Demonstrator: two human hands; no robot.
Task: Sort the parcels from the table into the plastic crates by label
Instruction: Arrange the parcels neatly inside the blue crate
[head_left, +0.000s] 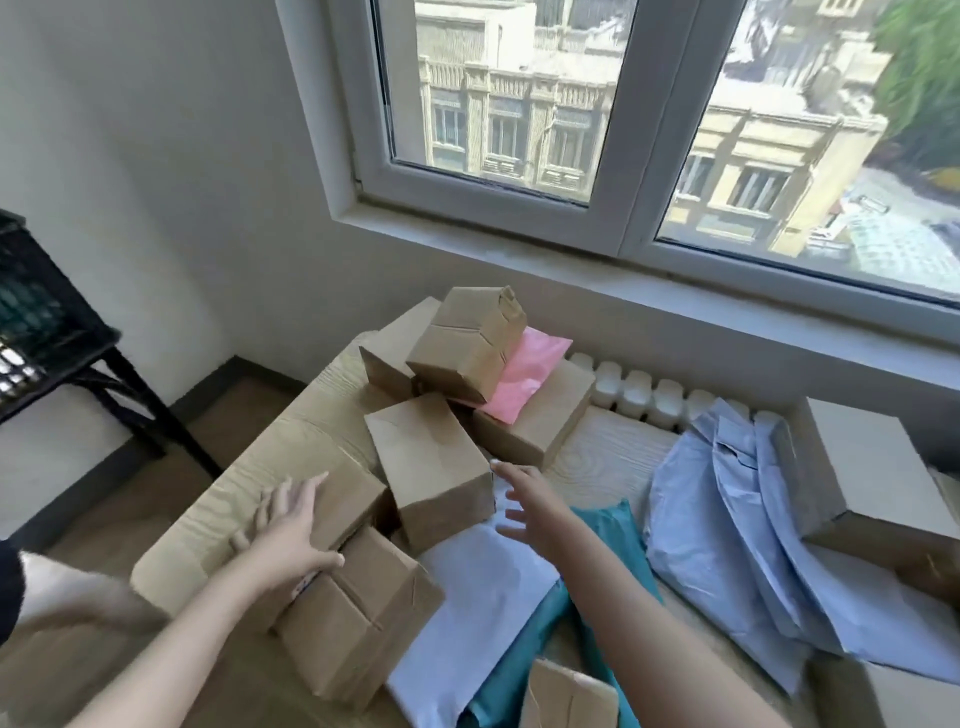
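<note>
Several brown cardboard parcels lie heaped on the pale wooden table (270, 457). My left hand (291, 525) rests with spread fingers on a low brown box (348, 499) at the table's left side. My right hand (530, 509) hovers open, fingers spread, just right of a tilted brown box (431, 467) in the middle. A nearer brown box (358, 618) lies below my left hand. A pink mailer (524, 379) sits in the far pile under another tilted box (462, 343). White (478, 613), teal (618, 530) and light blue (727, 530) mailers lie flat to the right.
A black plastic crate (31, 312) stands on a black stand at the far left. A large box (872, 467) sits at the table's right end. A white radiator (639, 389) and the window wall run behind the table. Another small box (566, 696) lies at the near edge.
</note>
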